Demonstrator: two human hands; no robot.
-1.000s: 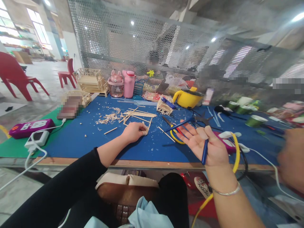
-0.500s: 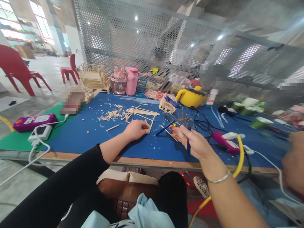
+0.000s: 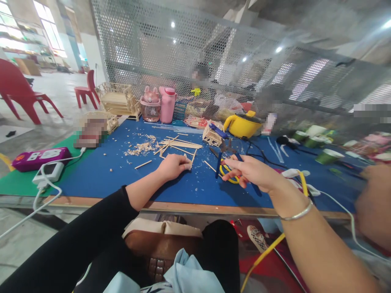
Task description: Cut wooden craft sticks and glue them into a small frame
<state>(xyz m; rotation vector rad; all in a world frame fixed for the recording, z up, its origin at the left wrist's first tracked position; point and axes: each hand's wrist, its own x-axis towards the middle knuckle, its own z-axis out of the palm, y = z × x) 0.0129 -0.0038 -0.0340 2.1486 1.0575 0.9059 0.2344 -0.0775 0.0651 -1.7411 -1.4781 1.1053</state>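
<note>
My left hand (image 3: pixel 174 166) rests on the blue table mat, its fingertips closed round the end of a thin wooden stick (image 3: pixel 194 156); other sticks (image 3: pixel 181 143) lie in a loose pile just beyond. My right hand (image 3: pixel 253 173) is around the spread blue handles of a pair of pliers (image 3: pixel 218 166), whose metal jaws point away from me. The fingers are loosely bent and partly hide the handles. Under this hand are yellow-handled scissors (image 3: pixel 233 179), partly covered.
Wood scraps (image 3: pixel 143 147) lie left of the sticks. Behind stand a pink bottle (image 3: pixel 167 105), a small wooden frame model (image 3: pixel 213 135) with a blue tool on it, and a yellow pot (image 3: pixel 242 126). A power strip (image 3: pixel 42 158) sits at left. Another person's blurred arm (image 3: pixel 374 203) is at right.
My right hand has turned over and moved slightly right, and the pliers' jaws have swung left, uncovering the yellow scissor handles. My left hand stays at the stick.
</note>
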